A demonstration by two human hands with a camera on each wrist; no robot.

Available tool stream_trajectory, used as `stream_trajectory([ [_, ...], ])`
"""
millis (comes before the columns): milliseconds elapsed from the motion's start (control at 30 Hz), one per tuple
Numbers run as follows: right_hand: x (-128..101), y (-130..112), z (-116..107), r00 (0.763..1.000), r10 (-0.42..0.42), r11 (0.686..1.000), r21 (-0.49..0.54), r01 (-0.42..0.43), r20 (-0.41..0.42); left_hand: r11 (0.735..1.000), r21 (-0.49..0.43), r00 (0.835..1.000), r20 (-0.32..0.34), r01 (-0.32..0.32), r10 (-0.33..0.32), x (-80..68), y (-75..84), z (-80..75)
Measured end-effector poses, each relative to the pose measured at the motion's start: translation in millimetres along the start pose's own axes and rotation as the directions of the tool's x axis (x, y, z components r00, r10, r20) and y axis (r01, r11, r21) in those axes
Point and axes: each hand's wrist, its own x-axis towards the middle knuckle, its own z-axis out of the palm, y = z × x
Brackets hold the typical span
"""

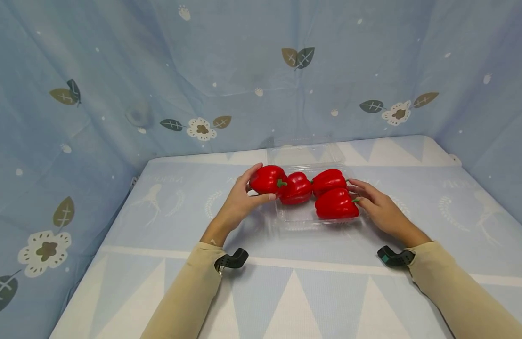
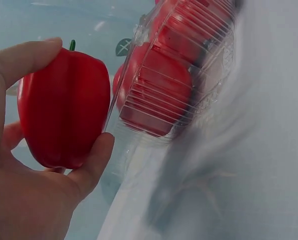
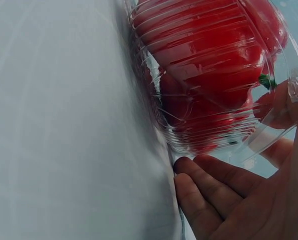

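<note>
Left hand (image 1: 237, 203) gripping a red bell pepper (image 1: 268, 180) at nine o'clock of the clear clamshell tray (image 1: 305, 217); right hand (image 1: 377, 207), fingers straight, bracing the tray's three o'clock wall, steadying three peppers inside.

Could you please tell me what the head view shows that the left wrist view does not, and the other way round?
Only the head view shows the right hand at the right side of the clear tray, four red peppers in all, and the open lid behind. Only the left wrist view shows the tray's ribbed wall from the side. Both show the left hand gripping one red pepper beside the tray.
</note>
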Motion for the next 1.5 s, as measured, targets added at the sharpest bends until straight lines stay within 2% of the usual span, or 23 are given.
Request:
stream_trajectory([
  [133,0,1,-1,1.000,0.003,1.000,-0.016,-0.003,0.000,1.000,-0.006,1.000,0.023,-0.018,0.018,-1.6,1.6,0.4],
  [333,0,3,-1,1.000,-0.003,1.000,-0.002,0.003,0.001,0.999,0.030,0.999,-0.005,-0.035,0.035,-2.9,4.3,1.7],
  [667,-1,2,0,1.000,0.007,1.000,0.004,-0.007,0.003,0.990,0.073,0.992,0.017,-0.124,0.123,-3.5,9.2,5.5],
  [1033,0,1,0,1.000,0.002,1.000,0.004,-0.003,0.003,0.991,0.059,0.991,0.070,-0.120,0.116,-6.2,17.3,6.3],
  [1200,0,0,0,1.000,0.001,1.000,0.008,-0.001,0.004,0.988,0.094,0.992,0.052,-0.123,0.118,-7.6,19.3,9.0],
  [1233,0,0,0,1.000,0.001,1.000,0.010,-0.001,0.005,0.988,0.104,0.993,0.050,-0.115,0.110,-9.9,23.8,9.7],
  [1433,0,1,0,1.000,0.002,1.000,0.015,-0.002,0.007,0.987,0.119,0.994,0.042,-0.109,0.105,-10.9,24.9,12.8],
  [1500,0,0,0,1.000,0.003,1.000,0.016,-0.003,0.007,0.982,0.142,0.992,0.032,-0.126,0.123,-8.8,20.8,14.2],
])
